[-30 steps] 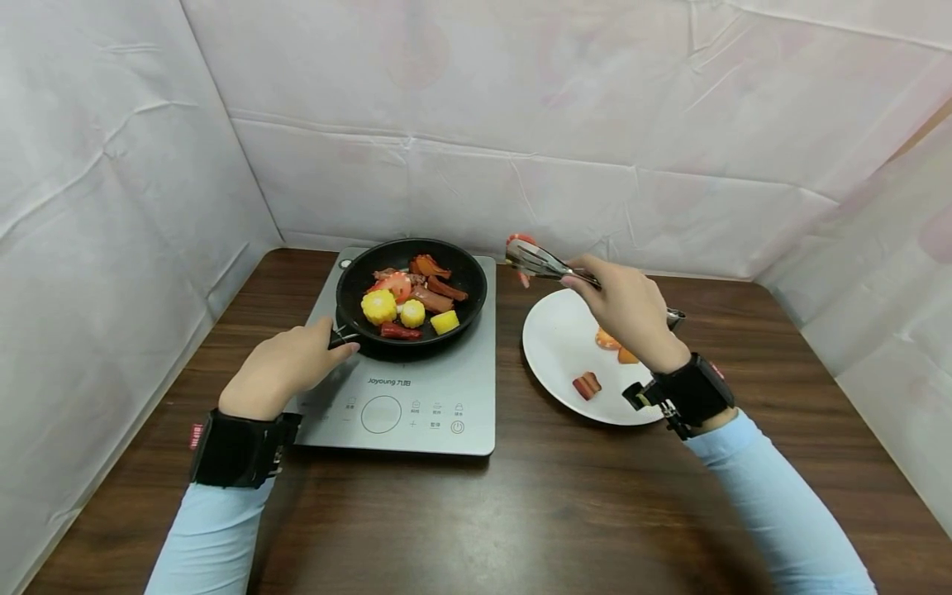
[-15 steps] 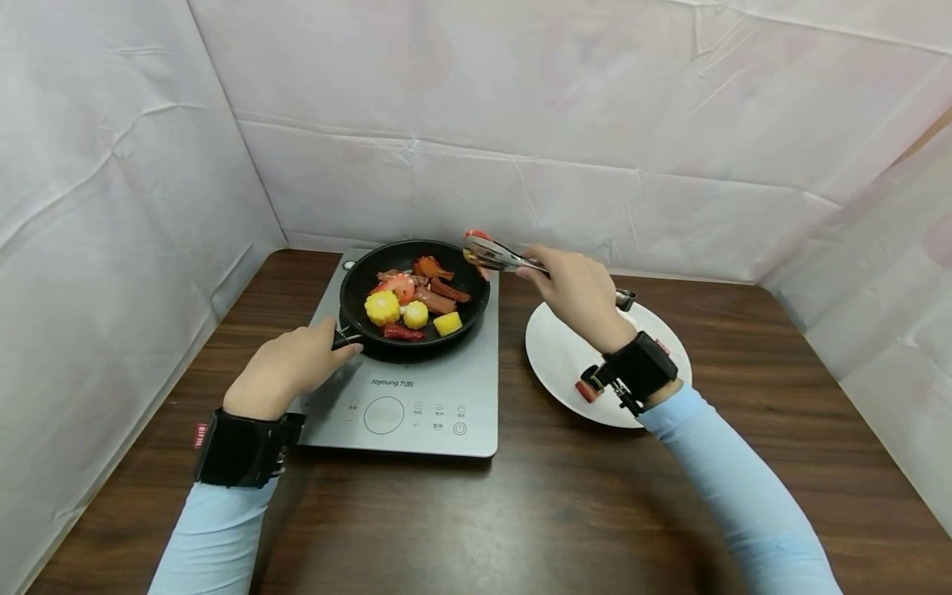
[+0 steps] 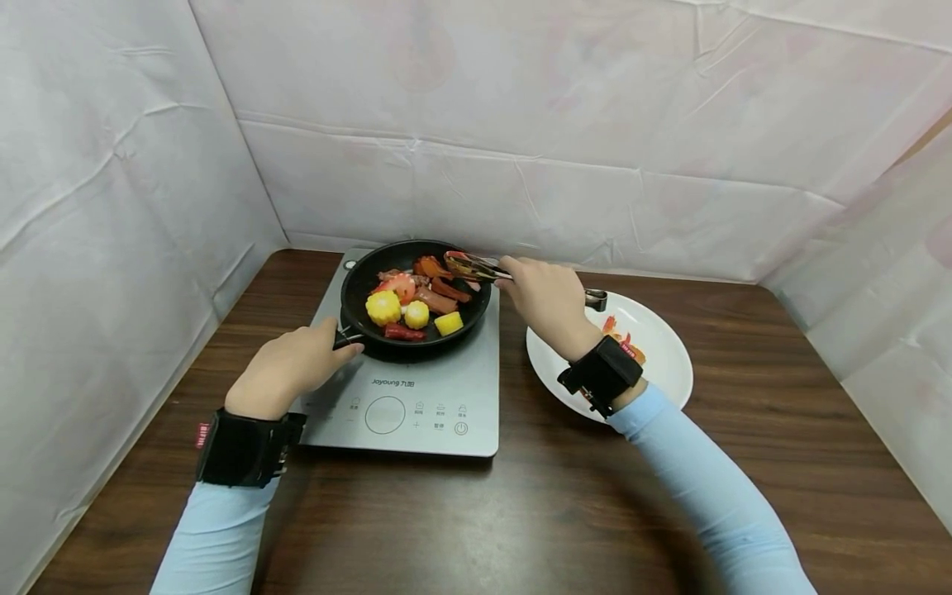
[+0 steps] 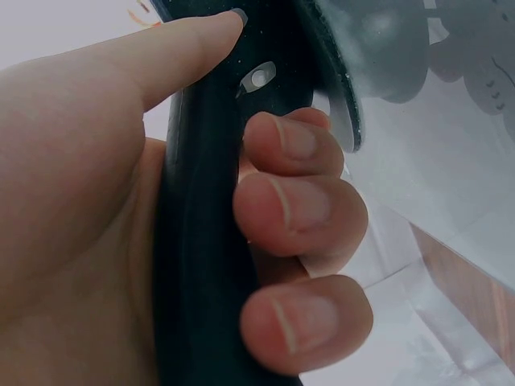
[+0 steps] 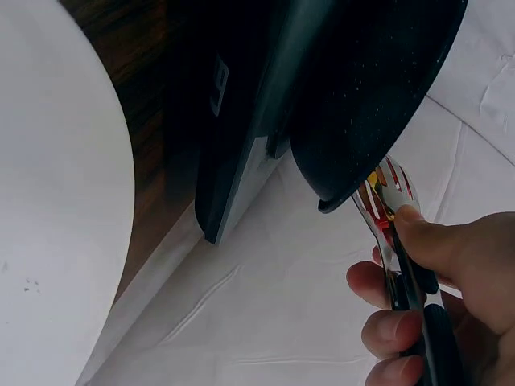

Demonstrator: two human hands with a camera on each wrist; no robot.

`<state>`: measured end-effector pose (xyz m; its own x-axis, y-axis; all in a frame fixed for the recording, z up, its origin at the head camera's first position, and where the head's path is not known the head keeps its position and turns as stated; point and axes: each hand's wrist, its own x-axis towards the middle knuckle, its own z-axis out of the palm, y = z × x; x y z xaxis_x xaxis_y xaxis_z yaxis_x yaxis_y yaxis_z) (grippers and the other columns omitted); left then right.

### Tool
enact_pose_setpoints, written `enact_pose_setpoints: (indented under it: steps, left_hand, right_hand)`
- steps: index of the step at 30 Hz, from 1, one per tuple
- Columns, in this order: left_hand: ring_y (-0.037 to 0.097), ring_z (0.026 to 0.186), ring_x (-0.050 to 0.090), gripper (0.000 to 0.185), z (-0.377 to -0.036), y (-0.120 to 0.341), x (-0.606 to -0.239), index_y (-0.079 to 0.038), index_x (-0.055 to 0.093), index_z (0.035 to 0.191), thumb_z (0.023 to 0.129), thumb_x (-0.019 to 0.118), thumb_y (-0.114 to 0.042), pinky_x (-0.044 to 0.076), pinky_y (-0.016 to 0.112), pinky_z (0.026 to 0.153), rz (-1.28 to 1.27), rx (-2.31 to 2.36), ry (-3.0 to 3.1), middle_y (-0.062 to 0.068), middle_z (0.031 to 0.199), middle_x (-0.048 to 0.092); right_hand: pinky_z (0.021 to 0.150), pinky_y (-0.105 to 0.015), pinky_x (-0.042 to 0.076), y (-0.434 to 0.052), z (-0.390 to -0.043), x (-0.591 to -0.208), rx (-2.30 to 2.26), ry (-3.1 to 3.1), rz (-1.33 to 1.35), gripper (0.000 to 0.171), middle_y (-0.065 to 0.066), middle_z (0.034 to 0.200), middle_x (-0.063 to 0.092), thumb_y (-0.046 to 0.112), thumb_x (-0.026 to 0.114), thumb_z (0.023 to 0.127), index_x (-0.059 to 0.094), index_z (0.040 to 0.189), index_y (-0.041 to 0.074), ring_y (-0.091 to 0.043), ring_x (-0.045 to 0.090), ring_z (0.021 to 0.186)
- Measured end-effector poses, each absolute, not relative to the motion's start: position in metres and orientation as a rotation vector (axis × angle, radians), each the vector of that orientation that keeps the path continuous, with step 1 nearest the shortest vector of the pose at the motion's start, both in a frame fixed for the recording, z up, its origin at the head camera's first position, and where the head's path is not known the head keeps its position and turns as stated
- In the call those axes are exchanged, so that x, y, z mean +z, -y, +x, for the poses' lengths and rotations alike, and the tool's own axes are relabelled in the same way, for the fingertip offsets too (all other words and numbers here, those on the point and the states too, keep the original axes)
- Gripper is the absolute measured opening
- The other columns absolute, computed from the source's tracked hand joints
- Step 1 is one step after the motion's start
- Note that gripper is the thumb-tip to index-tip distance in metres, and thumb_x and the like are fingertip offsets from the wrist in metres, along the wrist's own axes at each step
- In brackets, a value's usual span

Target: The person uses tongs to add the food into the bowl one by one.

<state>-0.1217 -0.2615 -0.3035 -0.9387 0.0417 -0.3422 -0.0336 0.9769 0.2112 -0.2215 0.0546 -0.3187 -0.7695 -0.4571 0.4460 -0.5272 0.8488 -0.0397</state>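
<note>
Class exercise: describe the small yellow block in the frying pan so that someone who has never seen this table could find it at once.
Start at the grey induction cooktop on the dark wooden table and look into the round black frying pan on it. The small yellow block lies at the pan's near right edge. Unlike the two knobbly round yellow corn pieces to its left, it is smooth and flat-sided.

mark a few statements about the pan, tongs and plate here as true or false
1. The left hand grips the pan handle. True.
2. The right hand holds a wooden spatula. False: it holds metal tongs.
3. The tongs' tips are over the black pan. True.
4. The white plate sits on the induction cooker. False: it sits on the table, to the cooker's right.
5. The pan holds only corn. False: corn pieces lie among other food.
</note>
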Motion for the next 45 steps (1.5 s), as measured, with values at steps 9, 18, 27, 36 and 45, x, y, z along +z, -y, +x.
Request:
enact_pose_setpoints:
  steps: [9, 18, 27, 36, 45]
  left_hand:
    - [0.035, 0.092, 0.066, 0.069, -0.122, 0.261, -0.303, 0.009, 0.040, 0.144, 0.107, 0.045, -0.049, 0.053, 0.048, 0.071, 0.007, 0.308, -2.779, 0.033, 0.124, 0.063]
    - [0.040, 0.099, 0.066, 0.071, -0.121, 0.260, -0.303, 0.010, 0.038, 0.146, 0.107, 0.044, -0.048, 0.054, 0.052, 0.076, 0.004, 0.296, -2.777, 0.036, 0.131, 0.059]
    - [0.045, 0.108, 0.065, 0.073, -0.122, 0.261, -0.303, 0.011, 0.035, 0.148, 0.107, 0.044, -0.049, 0.053, 0.055, 0.080, 0.004, 0.294, -2.775, 0.038, 0.136, 0.055]
    - [0.036, 0.095, 0.066, 0.071, -0.122, 0.261, -0.302, 0.011, 0.038, 0.145, 0.107, 0.045, -0.049, 0.053, 0.050, 0.074, 0.009, 0.302, -2.775, 0.035, 0.128, 0.060]
    - [0.033, 0.088, 0.064, 0.069, -0.122, 0.261, -0.302, 0.010, 0.040, 0.143, 0.107, 0.045, -0.049, 0.052, 0.047, 0.070, 0.003, 0.307, -2.769, 0.030, 0.118, 0.065]
  right_hand:
    - [0.048, -0.040, 0.044, -0.055, -0.215, -0.317, 0.223, 2.680, 0.670, 0.037, -0.007, 0.097, 0.073, 0.042, 0.062, 0.101, 0.066, 0.125, 0.014, -0.028, 0.067, 0.067]
    - [0.052, -0.039, 0.048, -0.054, -0.217, -0.317, 0.251, 2.728, 0.668, 0.044, -0.008, 0.098, 0.072, 0.045, 0.062, 0.101, 0.065, 0.127, 0.009, -0.028, 0.067, 0.069]
    - [0.052, -0.039, 0.046, -0.055, -0.216, -0.321, 0.270, 2.755, 0.679, 0.050, -0.010, 0.101, 0.071, 0.049, 0.060, 0.101, 0.062, 0.130, 0.008, -0.028, 0.066, 0.069]
    - [0.063, -0.043, 0.053, -0.054, -0.211, -0.319, 0.347, 2.889, 0.685, 0.057, -0.011, 0.116, 0.072, 0.053, 0.056, 0.102, 0.057, 0.140, 0.011, -0.029, 0.070, 0.083]
    - [0.070, -0.045, 0.056, -0.063, -0.194, -0.316, 0.398, 2.910, 0.694, 0.059, -0.010, 0.129, 0.069, 0.053, 0.056, 0.102, 0.054, 0.143, 0.011, -0.029, 0.071, 0.097]
